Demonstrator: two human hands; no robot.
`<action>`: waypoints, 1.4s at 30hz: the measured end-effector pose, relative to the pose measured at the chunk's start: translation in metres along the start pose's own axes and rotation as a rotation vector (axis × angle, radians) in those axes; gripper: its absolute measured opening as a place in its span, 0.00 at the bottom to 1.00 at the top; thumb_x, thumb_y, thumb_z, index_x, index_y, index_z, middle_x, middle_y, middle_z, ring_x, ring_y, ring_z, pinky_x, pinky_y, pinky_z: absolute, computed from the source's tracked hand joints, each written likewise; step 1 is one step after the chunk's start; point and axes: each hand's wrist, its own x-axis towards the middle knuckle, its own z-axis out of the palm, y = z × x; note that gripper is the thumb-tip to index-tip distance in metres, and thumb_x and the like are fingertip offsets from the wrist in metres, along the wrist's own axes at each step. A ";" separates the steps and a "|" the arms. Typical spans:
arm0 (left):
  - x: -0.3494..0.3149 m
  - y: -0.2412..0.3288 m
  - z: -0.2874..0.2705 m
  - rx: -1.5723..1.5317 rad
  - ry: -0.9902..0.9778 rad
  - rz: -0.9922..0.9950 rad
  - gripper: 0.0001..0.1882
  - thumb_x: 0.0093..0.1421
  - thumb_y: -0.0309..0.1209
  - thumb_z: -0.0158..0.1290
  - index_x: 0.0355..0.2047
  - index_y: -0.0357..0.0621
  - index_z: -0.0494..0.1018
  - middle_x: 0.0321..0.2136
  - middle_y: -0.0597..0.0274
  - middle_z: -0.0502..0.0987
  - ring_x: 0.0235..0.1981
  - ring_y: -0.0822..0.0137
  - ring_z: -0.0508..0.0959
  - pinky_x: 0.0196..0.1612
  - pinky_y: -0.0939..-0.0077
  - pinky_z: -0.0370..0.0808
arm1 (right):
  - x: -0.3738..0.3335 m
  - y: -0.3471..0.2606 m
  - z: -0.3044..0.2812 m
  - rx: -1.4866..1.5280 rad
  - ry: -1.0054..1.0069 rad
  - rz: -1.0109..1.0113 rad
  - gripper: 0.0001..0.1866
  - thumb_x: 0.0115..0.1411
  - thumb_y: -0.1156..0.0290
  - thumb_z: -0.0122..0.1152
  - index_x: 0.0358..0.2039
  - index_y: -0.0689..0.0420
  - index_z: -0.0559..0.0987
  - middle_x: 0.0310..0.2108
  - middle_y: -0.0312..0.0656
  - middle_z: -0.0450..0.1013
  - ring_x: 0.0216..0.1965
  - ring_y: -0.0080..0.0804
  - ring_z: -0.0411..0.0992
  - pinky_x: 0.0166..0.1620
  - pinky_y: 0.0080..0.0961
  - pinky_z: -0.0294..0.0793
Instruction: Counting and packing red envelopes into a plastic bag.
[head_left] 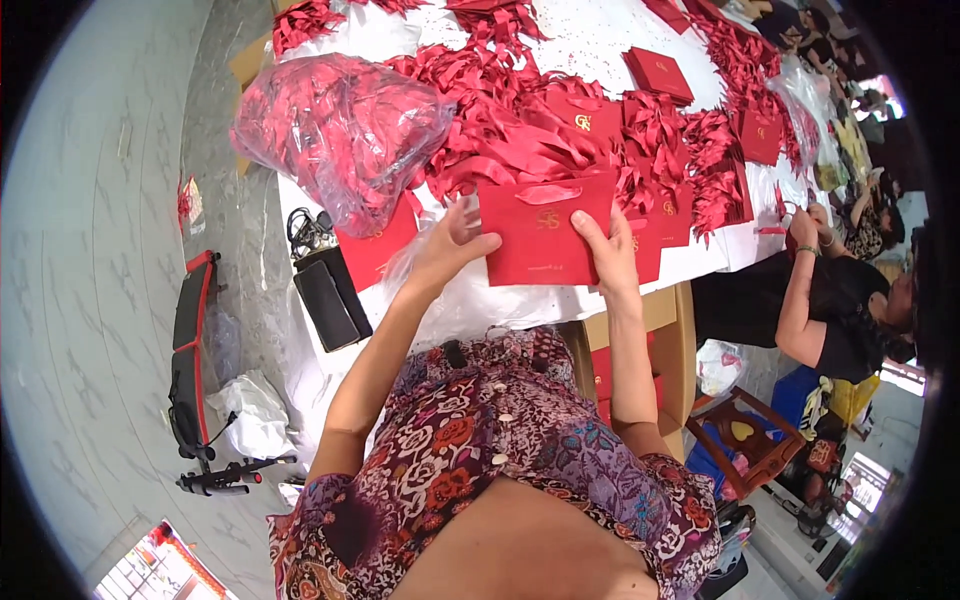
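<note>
**Bag held square at the table edge, two-hand grip**

Bag position: a red paper gift bag sits at the near edge of the table, directly in front of the person, flat face up. A small gold emblem is printed near its centre, and a red ribbon handle lies across its top edge.

Left hand: at the bag's 9 o'clock side. Fingers are spread and partly open; the thumb presses the left edge, apparently to steady it. A full grip is not visible.

Right hand: at the bag's 3 o'clock side. Fingers are closed over the right edge and pinch it. The opposed holds appear to keep the bag flat and square.

Surrounding stock:
- At 12 o'clock, a heap of loose red ribbons covers the table centre, within reach.
- At 10 o'clock, a clear plastic sack bulges with more red material.
- At 1 o'clock, a flat red box lies on the white cover.
- At 2 o'clock, further red bags with gold emblems lie overlapped.
- At 8 o'clock, a black pouch lies at the table edge.

A co-worker's hand works at 3 o'clock, well apart.
</note>
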 end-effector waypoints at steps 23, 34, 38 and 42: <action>-0.029 0.020 0.028 0.523 0.189 0.394 0.26 0.53 0.32 0.64 0.47 0.39 0.65 0.39 0.56 0.77 0.41 0.64 0.79 0.45 0.70 0.74 | -0.012 0.096 0.024 0.462 -0.120 0.265 0.27 0.62 0.55 0.62 0.54 0.60 0.71 0.46 0.40 0.75 0.44 0.31 0.76 0.47 0.30 0.79; -0.043 0.022 0.011 0.232 0.103 0.382 0.25 0.57 0.27 0.62 0.55 0.39 0.70 0.41 0.63 0.75 0.39 0.78 0.75 0.42 0.84 0.72 | -0.015 0.082 0.019 0.635 -0.197 0.474 0.40 0.59 0.40 0.56 0.61 0.59 0.66 0.58 0.46 0.68 0.56 0.37 0.70 0.58 0.38 0.72; -0.037 0.024 0.013 0.068 0.030 0.380 0.15 0.59 0.26 0.60 0.46 0.39 0.73 0.34 0.67 0.76 0.32 0.82 0.75 0.36 0.88 0.72 | -0.017 0.097 0.011 0.647 -0.213 0.477 0.40 0.59 0.40 0.57 0.61 0.58 0.66 0.57 0.45 0.69 0.55 0.37 0.71 0.58 0.38 0.72; -0.037 0.028 0.011 -0.094 -0.037 0.208 0.11 0.60 0.26 0.59 0.42 0.40 0.73 0.33 0.68 0.76 0.30 0.83 0.75 0.32 0.87 0.72 | -0.020 0.103 0.005 0.685 -0.260 0.474 0.38 0.58 0.44 0.60 0.60 0.59 0.67 0.56 0.44 0.70 0.54 0.35 0.72 0.57 0.36 0.73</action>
